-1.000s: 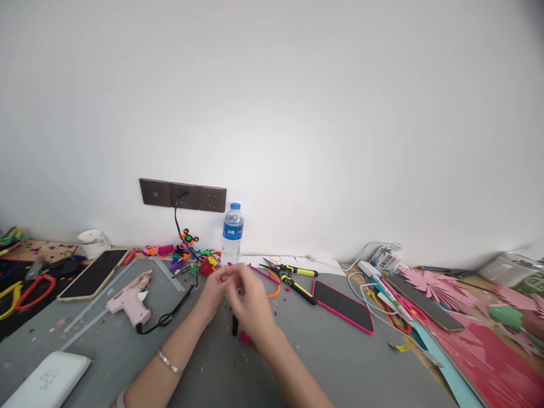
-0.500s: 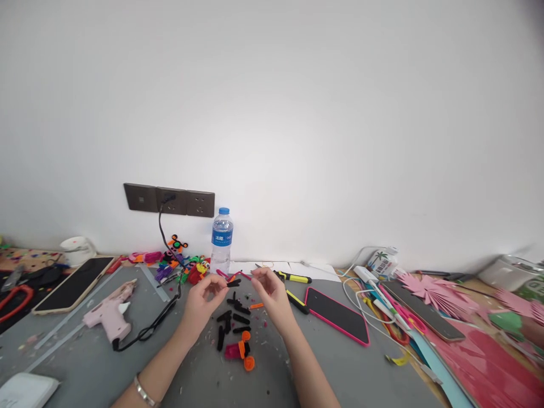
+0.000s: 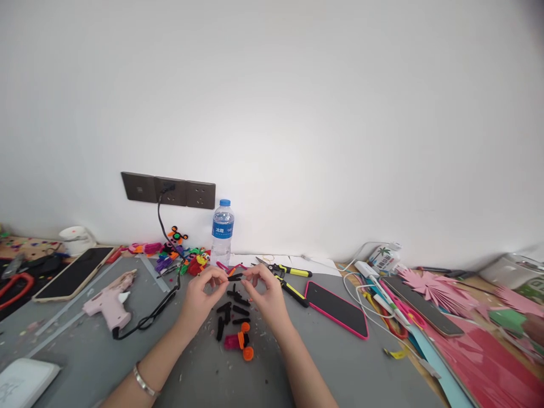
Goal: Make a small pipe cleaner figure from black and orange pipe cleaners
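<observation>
My left hand and my right hand are raised over the grey mat, fingertips facing each other. Between them they pinch a short black fuzzy piece, one end in each hand. Below the hands lie several more black pieces, together with a pink piece and orange pieces. A silver bracelet is on my left wrist.
A pink glue gun with its black cord lies at left, near a phone. A water bottle stands by the wall sockets. Yellow-handled cutters, a pink-cased phone, cables and pink paper shapes crowd the right.
My hands came apart from a clasp, showing the small pieces on the mat, then drew close again with both holding the black piece. The view shifted slightly.
</observation>
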### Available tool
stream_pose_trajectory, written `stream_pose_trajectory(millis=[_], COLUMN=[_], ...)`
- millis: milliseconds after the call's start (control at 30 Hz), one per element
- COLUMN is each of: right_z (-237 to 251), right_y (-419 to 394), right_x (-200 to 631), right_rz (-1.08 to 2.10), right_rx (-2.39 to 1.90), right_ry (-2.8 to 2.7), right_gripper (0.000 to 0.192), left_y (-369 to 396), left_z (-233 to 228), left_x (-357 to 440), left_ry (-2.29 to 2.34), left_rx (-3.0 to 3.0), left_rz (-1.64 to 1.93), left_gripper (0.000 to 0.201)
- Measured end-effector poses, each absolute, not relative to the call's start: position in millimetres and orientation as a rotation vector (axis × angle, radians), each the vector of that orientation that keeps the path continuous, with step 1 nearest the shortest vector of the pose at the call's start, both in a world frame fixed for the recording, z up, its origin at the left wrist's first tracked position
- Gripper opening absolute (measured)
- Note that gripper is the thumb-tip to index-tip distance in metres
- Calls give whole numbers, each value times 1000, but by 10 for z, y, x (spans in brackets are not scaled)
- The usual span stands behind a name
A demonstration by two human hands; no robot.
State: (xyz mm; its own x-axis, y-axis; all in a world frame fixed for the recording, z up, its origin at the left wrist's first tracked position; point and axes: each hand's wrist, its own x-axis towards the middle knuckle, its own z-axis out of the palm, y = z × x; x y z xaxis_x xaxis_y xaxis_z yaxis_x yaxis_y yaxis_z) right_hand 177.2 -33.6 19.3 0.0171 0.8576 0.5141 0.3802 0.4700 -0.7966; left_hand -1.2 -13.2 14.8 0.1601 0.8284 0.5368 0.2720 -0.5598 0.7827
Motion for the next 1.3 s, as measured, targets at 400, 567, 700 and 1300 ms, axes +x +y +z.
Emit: stream_pose_trajectory(millis=[400, 567, 700, 1300], right_z=[199, 204, 223, 230], right_y=[-331, -340, -354, -369], right_x=[1768, 1759, 1748, 1747], right_rz=[507, 508, 492, 315], right_rx=[-1073, -1091, -1069, -1132], right_ry=[-1608, -1601, -1617, -1676], right_gripper=[4, 8, 5, 7], left_y=[-151, -150, -157, -165], left_z=[107, 121, 137, 120], left_x=[17, 27, 27, 25], left_ry=[1027, 1042, 1055, 1044], left_rx=[1913, 1902, 1903, 1972], left_rz=[1376, 1360, 1368, 1340], left_gripper=[9, 9, 9, 9])
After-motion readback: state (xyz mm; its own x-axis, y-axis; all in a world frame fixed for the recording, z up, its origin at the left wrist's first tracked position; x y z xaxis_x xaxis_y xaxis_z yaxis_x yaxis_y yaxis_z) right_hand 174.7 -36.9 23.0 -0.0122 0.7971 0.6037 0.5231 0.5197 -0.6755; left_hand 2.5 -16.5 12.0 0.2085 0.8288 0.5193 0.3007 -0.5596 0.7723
